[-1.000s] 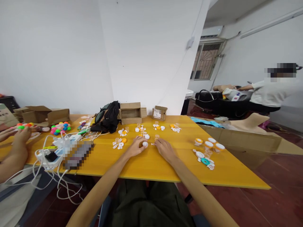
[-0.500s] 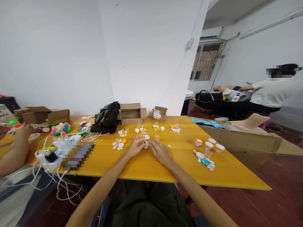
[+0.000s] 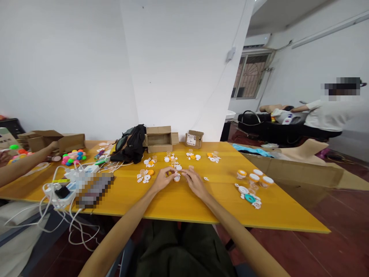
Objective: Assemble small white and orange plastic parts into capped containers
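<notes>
In the middle of the table, my left hand [image 3: 163, 179] is closed with thumb and fingertips on a small white round plastic part [image 3: 177, 177]. My right hand [image 3: 195, 181] is just to the right of it, slightly apart, with fingers curled together; whatever is between its fingertips is too small to make out. Beyond my hands lie a white disc [image 3: 178, 167] and a clear plastic cup [image 3: 191, 168], the latter partly behind my right fingers. A small white piece [image 3: 206, 179] rests to the right of that hand. Left of my left hand is a group of white and orange parts [image 3: 147, 177].
Several orange-and-white lidded jars [image 3: 254, 177] stand at the right, behind a teal ring [image 3: 250, 198] with white pieces. Cardboard boxes [image 3: 159, 147] and a black bag [image 3: 133, 144] line the back. Power strips with cables [image 3: 62, 192] lie left, near another person's arm [image 3: 29, 165].
My hands have drawn slightly apart, and the white round part shows more plainly at my left fingers. The neighbouring person's arm has reached forward toward the cardboard box.
</notes>
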`<state>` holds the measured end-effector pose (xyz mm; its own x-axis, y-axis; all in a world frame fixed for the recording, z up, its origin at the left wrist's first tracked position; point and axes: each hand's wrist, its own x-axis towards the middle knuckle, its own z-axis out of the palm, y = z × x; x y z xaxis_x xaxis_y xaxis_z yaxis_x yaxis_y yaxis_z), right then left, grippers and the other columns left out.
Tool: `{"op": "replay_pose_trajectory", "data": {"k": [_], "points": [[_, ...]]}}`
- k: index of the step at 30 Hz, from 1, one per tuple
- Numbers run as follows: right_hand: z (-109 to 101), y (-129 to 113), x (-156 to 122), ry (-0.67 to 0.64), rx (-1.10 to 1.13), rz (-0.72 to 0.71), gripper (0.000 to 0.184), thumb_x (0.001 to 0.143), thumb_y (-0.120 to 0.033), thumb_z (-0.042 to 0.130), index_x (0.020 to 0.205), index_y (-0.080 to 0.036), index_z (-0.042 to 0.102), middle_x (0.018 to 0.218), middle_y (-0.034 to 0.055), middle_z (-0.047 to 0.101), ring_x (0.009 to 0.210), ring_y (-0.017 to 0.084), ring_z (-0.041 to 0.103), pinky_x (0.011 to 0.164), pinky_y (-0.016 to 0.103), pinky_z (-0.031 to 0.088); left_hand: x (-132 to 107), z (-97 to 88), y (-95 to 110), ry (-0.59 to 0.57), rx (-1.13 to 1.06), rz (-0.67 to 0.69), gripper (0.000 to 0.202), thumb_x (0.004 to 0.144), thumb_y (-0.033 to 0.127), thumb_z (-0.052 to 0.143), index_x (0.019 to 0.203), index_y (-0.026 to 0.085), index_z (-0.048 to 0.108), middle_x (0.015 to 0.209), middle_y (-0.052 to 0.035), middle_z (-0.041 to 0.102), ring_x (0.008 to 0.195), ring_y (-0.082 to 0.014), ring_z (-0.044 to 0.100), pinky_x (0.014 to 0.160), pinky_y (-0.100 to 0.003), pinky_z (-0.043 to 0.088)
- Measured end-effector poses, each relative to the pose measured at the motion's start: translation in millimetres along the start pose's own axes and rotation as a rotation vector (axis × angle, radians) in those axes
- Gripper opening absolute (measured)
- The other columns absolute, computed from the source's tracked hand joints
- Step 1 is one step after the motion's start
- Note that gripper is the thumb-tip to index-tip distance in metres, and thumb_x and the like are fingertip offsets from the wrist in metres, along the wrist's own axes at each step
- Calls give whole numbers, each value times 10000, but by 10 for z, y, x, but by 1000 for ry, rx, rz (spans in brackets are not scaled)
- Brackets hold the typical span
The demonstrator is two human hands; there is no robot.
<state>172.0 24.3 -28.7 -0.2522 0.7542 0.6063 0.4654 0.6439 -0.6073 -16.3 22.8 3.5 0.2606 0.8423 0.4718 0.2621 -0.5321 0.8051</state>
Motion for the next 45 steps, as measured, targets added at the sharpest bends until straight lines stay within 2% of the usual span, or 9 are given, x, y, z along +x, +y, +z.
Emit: {"op": "replay_pose_trajectory", "data": {"k": [7, 10, 15, 21, 28, 38, 45], "points": [[2, 3, 9, -33, 61, 42, 379, 957, -396, 410, 1236, -261, 628, 878, 38, 580, 919, 214, 566, 909, 383, 473, 13, 26, -49, -41, -131, -33, 198, 749, 367, 725, 791, 173, 721, 804, -44, 734, 767, -179, 657, 770, -295, 515], [-18, -24, 13, -37, 142, 59, 366, 946, -408, 430, 1167, -243, 671, 851, 35, 617, 855, 207, 585, 851, 376, 497, 13, 37, -64, -51, -161, -51, 194, 738, 355, 735, 788, 168, 720, 815, -51, 738, 776, -184, 670, 786, -304, 525], [-24, -61, 21, 10, 403, 157, 352, 850, -510, 573, 971, -218, 726, 852, 54, 712, 728, 196, 632, 706, 341, 540, 6, 36, -84, -45, -185, -75, 202, 729, 354, 746, 792, 163, 729, 832, -65, 749, 788, -198, 688, 780, -315, 546], [-16, -80, 28, 41, 604, 281, 380, 724, -551, 697, 887, -211, 747, 808, 56, 746, 681, 205, 671, 689, 359, 572, 5, 43, -90, -31, -224, -114, 212, 693, 347, 776, 766, 157, 719, 832, -68, 752, 777, -201, 701, 785, -327, 556], [14, -119, 62, 48, 602, 297, 325, 695, -504, 737, 863, -229, 779, 982, 80, 761, 714, 230, 699, 705, 404, 591, 3, 81, -115, -6, -355, -172, 247, 626, 336, 823, 717, 151, 687, 760, -46, 738, 699, -180, 694, 728, -312, 565], [41, -150, 66, 18, 687, 347, 366, 650, -528, 765, 877, -242, 790, 833, 52, 780, 682, 252, 714, 703, 433, 604, -11, 87, -102, -3, -347, -148, 280, 601, 376, 841, 678, 157, 687, 817, -60, 748, 786, -205, 706, 791, -340, 571], [46, -141, 74, 10, 672, 336, 351, 647, -525, 761, 870, -254, 791, 810, 38, 780, 674, 240, 709, 689, 415, 601, -17, 98, -103, -33, -370, -167, 317, 600, 407, 839, 691, 148, 681, 781, -58, 743, 740, -195, 705, 760, -333, 572]]}}
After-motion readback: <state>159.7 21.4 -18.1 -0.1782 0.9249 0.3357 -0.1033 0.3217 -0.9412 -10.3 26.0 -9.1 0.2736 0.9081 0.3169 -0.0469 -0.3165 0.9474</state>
